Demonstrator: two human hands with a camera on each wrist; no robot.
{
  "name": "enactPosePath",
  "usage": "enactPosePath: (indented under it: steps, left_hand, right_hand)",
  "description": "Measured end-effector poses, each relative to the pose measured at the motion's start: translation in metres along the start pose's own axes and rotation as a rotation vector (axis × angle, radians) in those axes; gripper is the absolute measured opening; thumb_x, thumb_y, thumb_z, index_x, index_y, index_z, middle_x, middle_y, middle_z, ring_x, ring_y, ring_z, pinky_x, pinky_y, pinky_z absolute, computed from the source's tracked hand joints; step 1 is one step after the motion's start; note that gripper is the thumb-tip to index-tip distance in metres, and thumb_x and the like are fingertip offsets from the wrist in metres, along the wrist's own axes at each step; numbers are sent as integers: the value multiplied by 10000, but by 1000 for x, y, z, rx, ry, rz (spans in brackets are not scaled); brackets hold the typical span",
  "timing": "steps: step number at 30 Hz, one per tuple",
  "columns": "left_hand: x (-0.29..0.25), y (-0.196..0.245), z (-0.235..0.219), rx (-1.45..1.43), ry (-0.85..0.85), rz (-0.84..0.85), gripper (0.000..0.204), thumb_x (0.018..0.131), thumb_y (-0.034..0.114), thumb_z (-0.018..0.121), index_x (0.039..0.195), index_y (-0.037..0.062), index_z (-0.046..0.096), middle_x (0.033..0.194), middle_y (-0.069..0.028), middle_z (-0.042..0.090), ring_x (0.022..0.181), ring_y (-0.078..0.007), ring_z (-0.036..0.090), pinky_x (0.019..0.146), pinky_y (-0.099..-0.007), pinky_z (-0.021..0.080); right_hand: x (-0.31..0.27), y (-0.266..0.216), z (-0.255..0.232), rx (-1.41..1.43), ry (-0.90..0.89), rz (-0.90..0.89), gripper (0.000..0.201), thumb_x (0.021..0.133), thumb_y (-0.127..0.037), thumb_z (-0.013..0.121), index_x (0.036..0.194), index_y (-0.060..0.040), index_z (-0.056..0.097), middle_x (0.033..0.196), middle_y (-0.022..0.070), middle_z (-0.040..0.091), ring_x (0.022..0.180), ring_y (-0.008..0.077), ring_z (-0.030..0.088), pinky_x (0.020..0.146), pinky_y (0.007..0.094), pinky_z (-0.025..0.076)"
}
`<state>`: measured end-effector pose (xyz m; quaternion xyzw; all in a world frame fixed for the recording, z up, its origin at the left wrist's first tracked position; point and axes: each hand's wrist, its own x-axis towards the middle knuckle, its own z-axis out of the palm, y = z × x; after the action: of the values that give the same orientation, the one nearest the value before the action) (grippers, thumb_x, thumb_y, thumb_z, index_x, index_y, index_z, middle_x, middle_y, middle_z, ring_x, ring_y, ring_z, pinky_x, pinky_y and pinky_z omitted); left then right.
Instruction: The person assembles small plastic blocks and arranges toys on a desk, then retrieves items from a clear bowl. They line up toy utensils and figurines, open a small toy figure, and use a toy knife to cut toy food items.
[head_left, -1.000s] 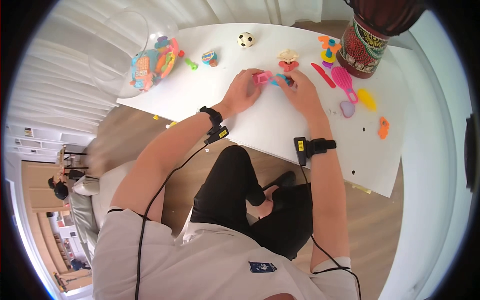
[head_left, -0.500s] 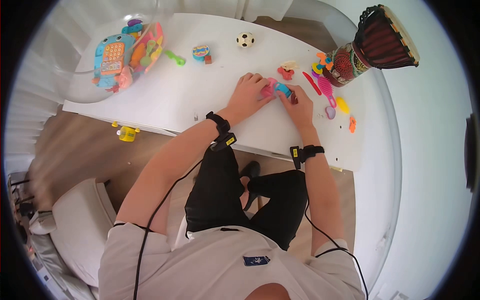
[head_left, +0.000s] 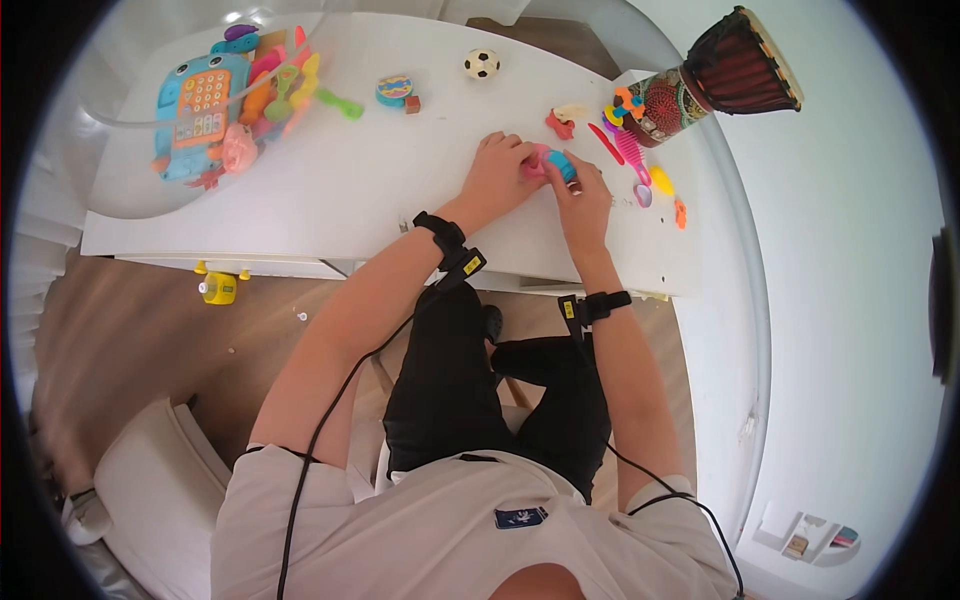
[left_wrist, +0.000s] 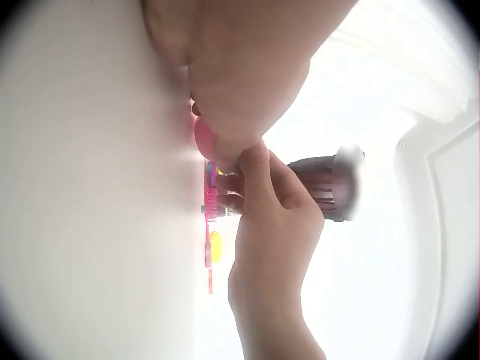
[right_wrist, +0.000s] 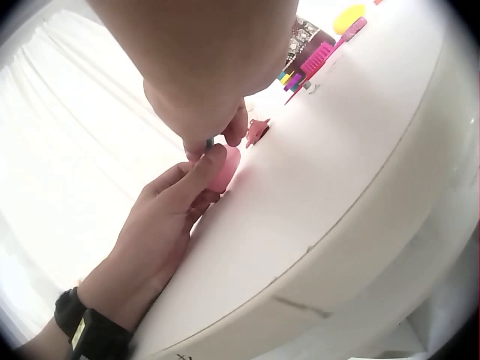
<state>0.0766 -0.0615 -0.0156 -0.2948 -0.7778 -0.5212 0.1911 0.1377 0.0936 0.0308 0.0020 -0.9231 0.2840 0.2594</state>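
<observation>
In the head view my left hand (head_left: 497,180) grips a small pink toy piece (head_left: 537,160) over the white table (head_left: 400,190). My right hand (head_left: 584,208) pinches a small blue piece (head_left: 563,166), which overlaps the pink one, thumb toward the pink side. Fingers hide much of both pieces, so I cannot tell whether they are joined. In the right wrist view the pink piece (right_wrist: 225,171) shows rounded, low over the tabletop. A red-pink toy (head_left: 560,124) with a cream part lies just beyond the hands.
A clear round container (head_left: 110,215) at the left surrounds a blue toy phone (head_left: 176,120) and several colourful toys. A small soccer ball (head_left: 481,64) sits at the back. To the right are a drum (head_left: 665,105), a pink hairbrush (head_left: 632,150), a red toy knife (head_left: 606,143) and a yellow piece (head_left: 662,181).
The head view has swung, so the table things sit further left. The pink and blue pieces, slightly apart a second ago, now overlap between my hands. Both hands keep their hold.
</observation>
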Motion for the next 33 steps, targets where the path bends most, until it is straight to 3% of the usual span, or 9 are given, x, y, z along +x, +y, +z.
enactPosePath:
  steps: [3,6,9,11,14,18,24,26,33]
  left_hand:
    - [-2,-2,-2,-24,-33,-6,267,787,248,852,961,117,698,903,-50,646,956,-284,593,962,-431,454]
    - [-3,3,-6,-41,-39,-29,255,775,266,860,880,115,684,862,-38,643,909,-260,605,927,-418,460]
    - [-1,3,-8,-89,-84,-60,267,763,280,869,808,116,663,808,-26,629,843,-243,611,894,-410,462]
    - [-1,5,-11,-71,-56,7,288,729,249,900,795,68,685,767,-84,642,715,-249,634,742,-393,517]
    - [-3,-1,-7,-123,-70,-6,288,718,228,914,811,56,703,778,-91,642,718,-245,641,684,-372,520]
    - [-4,0,-13,-133,-110,-14,316,723,302,908,770,93,675,732,-41,612,744,-243,618,754,-396,492]
    - [-6,3,-11,-134,-124,-23,297,726,233,923,836,61,707,800,-91,602,732,-249,613,677,-371,513]
    - [-2,7,-15,-24,-229,-51,297,734,232,916,874,75,706,847,-91,591,818,-263,604,732,-379,506]
    - [-8,3,-14,47,-210,45,306,763,212,889,974,92,702,908,-93,593,925,-282,575,821,-391,494]
  right_hand:
    - [-5,-12,0,17,31,-33,380,912,-211,816,1240,-41,731,1000,114,717,793,219,689,680,329,559]
    - [-13,-21,4,79,103,31,404,902,-220,830,1253,-38,743,1001,115,728,815,193,688,702,309,555]
    - [-21,-24,8,171,155,293,407,889,-229,845,1236,-35,760,1016,114,738,816,163,676,721,290,545]
    - [-25,-26,10,341,161,518,403,885,-237,849,1227,-40,769,1034,111,746,818,151,663,739,273,535]
    - [-31,-26,16,346,226,432,399,884,-228,845,1231,-46,769,1042,120,747,831,166,684,745,284,549]
    - [-33,-37,5,254,202,163,426,874,-227,852,1251,-52,760,1046,130,747,849,180,705,753,300,565]
    - [-31,-25,9,320,175,408,421,896,-178,822,1282,-32,738,1055,134,760,865,178,717,766,302,572]
    - [-27,-34,6,587,170,611,407,928,-165,796,1286,13,721,1048,111,763,880,156,713,774,283,562]
    - [-35,-15,10,775,64,675,442,952,-185,792,1310,52,684,1030,83,741,865,123,693,770,259,564]
